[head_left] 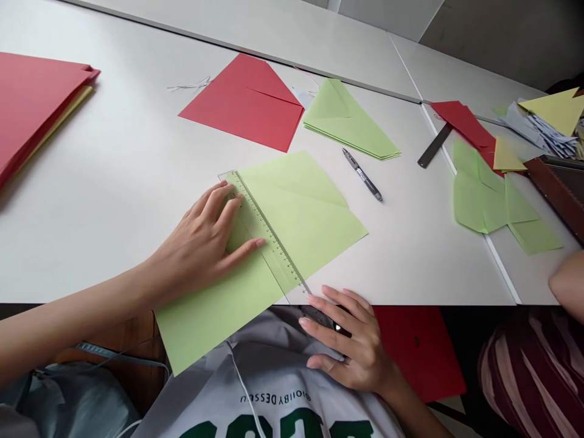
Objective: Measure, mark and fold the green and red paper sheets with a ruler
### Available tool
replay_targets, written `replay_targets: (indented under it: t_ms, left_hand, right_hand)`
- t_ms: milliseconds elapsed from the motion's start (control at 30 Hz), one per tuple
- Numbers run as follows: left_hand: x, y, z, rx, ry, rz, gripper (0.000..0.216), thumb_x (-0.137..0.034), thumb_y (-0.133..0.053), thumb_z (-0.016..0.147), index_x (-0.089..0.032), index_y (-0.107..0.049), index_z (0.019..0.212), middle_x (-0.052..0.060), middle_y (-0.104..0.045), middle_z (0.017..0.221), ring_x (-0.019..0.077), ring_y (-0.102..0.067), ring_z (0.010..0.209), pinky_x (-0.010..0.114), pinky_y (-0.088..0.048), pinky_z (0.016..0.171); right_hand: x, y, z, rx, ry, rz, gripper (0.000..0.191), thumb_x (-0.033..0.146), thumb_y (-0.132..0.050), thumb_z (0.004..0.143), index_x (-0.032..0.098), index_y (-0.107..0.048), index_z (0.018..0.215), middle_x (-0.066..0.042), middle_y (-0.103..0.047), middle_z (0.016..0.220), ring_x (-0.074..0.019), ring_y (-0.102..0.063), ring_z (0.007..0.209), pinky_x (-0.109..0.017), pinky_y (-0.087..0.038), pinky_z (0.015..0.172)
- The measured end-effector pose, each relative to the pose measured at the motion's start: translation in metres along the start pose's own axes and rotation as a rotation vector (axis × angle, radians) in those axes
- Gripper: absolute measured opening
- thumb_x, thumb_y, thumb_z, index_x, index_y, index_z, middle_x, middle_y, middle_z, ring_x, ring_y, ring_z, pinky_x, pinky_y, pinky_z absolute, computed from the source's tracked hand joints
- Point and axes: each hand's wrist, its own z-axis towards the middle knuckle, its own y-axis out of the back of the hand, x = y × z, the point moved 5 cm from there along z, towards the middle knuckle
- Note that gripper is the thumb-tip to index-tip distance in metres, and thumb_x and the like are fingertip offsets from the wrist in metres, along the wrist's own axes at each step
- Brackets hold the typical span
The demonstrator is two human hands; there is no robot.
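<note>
White table (114,158): large green sheet (303,210), partly overhanging the near edge. Beyond it: red paper (244,106), folded green papers (349,121), white strings (194,84). Pen (362,175) right of sheet. Red-and-yellow stack (36,109) at left.

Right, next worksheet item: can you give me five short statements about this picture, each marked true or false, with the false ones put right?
1. The left hand rests on the clear ruler. True.
2. The clear ruler lies across a red sheet. False: it lies across a light green sheet.
3. Part of the light green sheet reaches past the near edge of the table. True.
4. The right hand is at the far end of the clear ruler. False: it is at the near end.
5. The pen lies to the right of the light green sheet. True.
</note>
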Motion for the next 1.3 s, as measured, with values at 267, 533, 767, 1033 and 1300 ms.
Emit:
replay_targets:
  t_ms: [267,533,767,1033,1300]
  left_hand:
    - [-0.001,0.001,-0.001,0.019,0.0,-0.046,0.063,-0.059,-0.036,0.1,-0.01,-0.031,0.139,0.022,-0.035,0.145,0.0334,-0.025,0.147,0.05,-0.031,0.118]
    - [0.001,-0.002,-0.001,0.001,0.014,-0.062,0.064,-0.06,-0.034,0.099,-0.011,-0.03,0.14,0.021,-0.035,0.145,0.0348,-0.025,0.147,0.051,-0.031,0.118]
    - [0.001,-0.002,-0.002,0.003,0.011,-0.066,0.064,-0.058,-0.036,0.1,-0.01,-0.028,0.14,0.022,-0.035,0.145,0.0364,-0.025,0.147,0.052,-0.031,0.118]
    - [0.003,-0.004,-0.002,-0.02,-0.001,-0.065,0.067,-0.06,-0.036,0.099,-0.008,-0.03,0.141,0.024,-0.035,0.146,0.0364,-0.025,0.147,0.052,-0.031,0.118]
    - [0.006,-0.005,-0.014,-0.052,0.013,0.08,0.073,-0.06,-0.036,0.098,-0.002,-0.035,0.141,0.029,-0.038,0.148,0.0395,-0.028,0.145,0.054,-0.041,0.113]
  right_hand:
    - [0.0,-0.001,-0.002,0.026,0.005,-0.007,0.063,0.076,-0.049,0.086,0.027,-0.069,0.12,-0.007,-0.068,0.129,-0.0265,-0.053,0.131,-0.043,-0.041,0.107]
    - [-0.001,-0.004,-0.006,0.033,-0.013,-0.017,0.061,0.073,-0.039,0.092,0.03,-0.067,0.124,-0.004,-0.066,0.132,-0.0276,-0.054,0.13,-0.045,-0.043,0.104]
    - [0.0,-0.004,-0.004,0.024,-0.013,-0.025,0.058,0.071,-0.039,0.092,0.03,-0.068,0.123,-0.004,-0.066,0.133,-0.0268,-0.054,0.129,-0.044,-0.042,0.104]
    - [0.0,-0.003,-0.005,0.044,-0.033,-0.027,0.055,0.066,-0.035,0.097,0.031,-0.066,0.125,-0.001,-0.064,0.135,-0.0244,-0.051,0.133,-0.042,-0.04,0.106]
    - [0.002,-0.015,-0.012,-0.033,0.059,-0.237,0.029,0.041,-0.045,0.101,0.039,-0.073,0.11,0.007,-0.074,0.116,-0.0209,-0.07,0.11,-0.035,-0.053,0.093]
